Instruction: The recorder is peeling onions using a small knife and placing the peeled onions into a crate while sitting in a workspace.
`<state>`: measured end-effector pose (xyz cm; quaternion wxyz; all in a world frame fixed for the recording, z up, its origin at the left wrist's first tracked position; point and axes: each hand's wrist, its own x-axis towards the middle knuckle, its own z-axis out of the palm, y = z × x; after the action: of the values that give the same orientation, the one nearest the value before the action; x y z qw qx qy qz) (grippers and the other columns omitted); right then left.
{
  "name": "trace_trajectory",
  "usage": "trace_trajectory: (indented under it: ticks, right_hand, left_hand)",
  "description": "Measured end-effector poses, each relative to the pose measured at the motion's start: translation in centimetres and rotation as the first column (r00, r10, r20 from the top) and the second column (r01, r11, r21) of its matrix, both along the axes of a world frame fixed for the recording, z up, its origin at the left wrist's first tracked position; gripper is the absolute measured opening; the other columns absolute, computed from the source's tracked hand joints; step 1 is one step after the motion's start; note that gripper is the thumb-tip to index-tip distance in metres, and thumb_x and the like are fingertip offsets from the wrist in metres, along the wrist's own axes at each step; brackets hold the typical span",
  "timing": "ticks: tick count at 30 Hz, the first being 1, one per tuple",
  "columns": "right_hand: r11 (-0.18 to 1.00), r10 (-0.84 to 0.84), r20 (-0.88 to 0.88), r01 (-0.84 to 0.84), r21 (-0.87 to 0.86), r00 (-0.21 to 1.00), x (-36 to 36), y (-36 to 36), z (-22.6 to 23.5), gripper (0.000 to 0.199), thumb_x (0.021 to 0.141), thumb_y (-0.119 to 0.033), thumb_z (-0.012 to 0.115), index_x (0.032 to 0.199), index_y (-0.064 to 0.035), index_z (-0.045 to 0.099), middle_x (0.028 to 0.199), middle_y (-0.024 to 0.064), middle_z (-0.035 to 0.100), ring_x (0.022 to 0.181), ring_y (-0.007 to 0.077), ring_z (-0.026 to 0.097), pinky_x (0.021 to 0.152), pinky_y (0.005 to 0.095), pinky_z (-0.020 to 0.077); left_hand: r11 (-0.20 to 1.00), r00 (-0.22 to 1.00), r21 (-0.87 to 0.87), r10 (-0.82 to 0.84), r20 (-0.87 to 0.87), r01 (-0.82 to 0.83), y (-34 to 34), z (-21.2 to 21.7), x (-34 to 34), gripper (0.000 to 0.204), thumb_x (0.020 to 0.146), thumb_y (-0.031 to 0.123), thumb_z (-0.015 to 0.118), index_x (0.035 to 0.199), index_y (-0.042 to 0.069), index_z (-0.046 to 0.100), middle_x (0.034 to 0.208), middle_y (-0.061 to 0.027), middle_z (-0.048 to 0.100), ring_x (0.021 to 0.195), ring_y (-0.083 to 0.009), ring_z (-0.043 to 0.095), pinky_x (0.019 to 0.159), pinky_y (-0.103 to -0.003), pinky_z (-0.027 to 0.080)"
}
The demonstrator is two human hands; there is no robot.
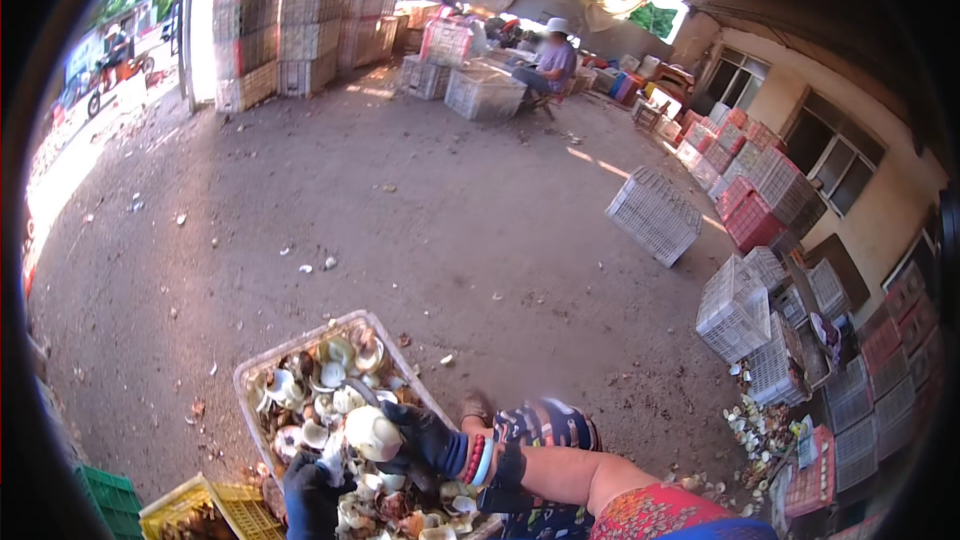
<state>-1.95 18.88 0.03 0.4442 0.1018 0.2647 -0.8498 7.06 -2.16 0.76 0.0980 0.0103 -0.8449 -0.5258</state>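
Note:
My right hand (430, 440), in a dark glove, grips a pale, rounded, peeled coconut (373, 434) above a crate (262, 360). A red bead bracelet and a light band circle that wrist. Just left of the coconut is my left hand (314, 496), also gloved, with its fingers curled; what they hold, if anything, is hard to make out. A narrow grey curved thing (362, 391) shows behind the coconut, its kind unclear. White and brown shell-like pieces (333, 374) fill the crate beneath both hands.
A yellow crate (205, 502) and a green crate (108, 500) stand at lower left. White crates (735, 310) and scraps (760, 435) lie to the right. One crate (655, 215) sits alone on the floor. Farther off, a person (553, 65) sits beside stacked crates (310, 35).

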Motion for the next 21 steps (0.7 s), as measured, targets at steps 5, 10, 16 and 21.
trace_trajectory:
  ticks: [5, 10, 16, 21]
  right_hand:
    - [0.999, -0.03, -0.047, 0.032, 0.044, 0.998, 0.3, -1.2, 1.9, 0.052, 0.089, -0.045, 0.06, 0.12, -0.0036, 0.054, 0.1, 0.0114, 0.065, 0.077, 0.0185, 0.066, 0.057, 0.0289, 0.0557]
    - [0.994, 0.075, -0.058, -0.079, -0.073, 0.996, -0.9, -1.5, 1.5, 0.049, 0.087, -0.043, 0.065, 0.118, -0.0066, 0.054, 0.094, 0.0076, 0.064, 0.076, 0.0145, 0.064, 0.057, 0.0239, 0.0524]
    - [0.972, 0.131, -0.265, -0.071, 0.223, 0.955, 0.0, -1.8, 1.7, 0.053, 0.081, -0.038, 0.073, 0.116, -0.0041, 0.052, 0.093, 0.006, 0.063, 0.073, 0.0133, 0.062, 0.054, 0.0221, 0.0463]
    - [0.983, 0.069, -0.217, -0.03, 0.179, 0.974, 1.1, -2.5, 2.2, 0.047, 0.083, -0.036, 0.072, 0.113, -0.0047, 0.052, 0.093, 0.0057, 0.062, 0.077, 0.0127, 0.061, 0.061, 0.0231, 0.0478]
  left_hand:
    - [0.963, 0.984, 0.265, 0.0, 0.176, -0.048, 0.5, 0.7, 0.0, 0.018, 0.069, 0.005, 0.073, 0.081, 0.005, 0.06, 0.077, -0.0137, 0.056, 0.072, -0.0318, 0.053, 0.065, -0.04, 0.046]
    - [0.749, 0.937, 0.583, 0.149, 0.316, -0.316, 1.1, 1.5, -0.5, 0.022, 0.088, 0.015, 0.062, 0.105, 0.001, 0.06, 0.087, -0.0068, 0.061, 0.078, -0.0188, 0.057, 0.067, -0.029, 0.048]
    - [0.714, 0.899, 0.67, -0.133, 0.417, -0.205, 2.5, 3.7, -0.3, 0.017, 0.092, 0.016, 0.058, 0.097, 0.0, 0.062, 0.084, -0.0058, 0.06, 0.071, -0.0147, 0.06, 0.063, -0.03, 0.052]
    - [0.764, 0.955, 0.641, -0.133, 0.263, -0.071, 1.6, 2.3, 0.4, 0.012, 0.093, 0.011, 0.055, 0.101, 0.002, 0.056, 0.083, -0.0074, 0.059, 0.074, -0.0201, 0.063, 0.067, -0.033, 0.055]
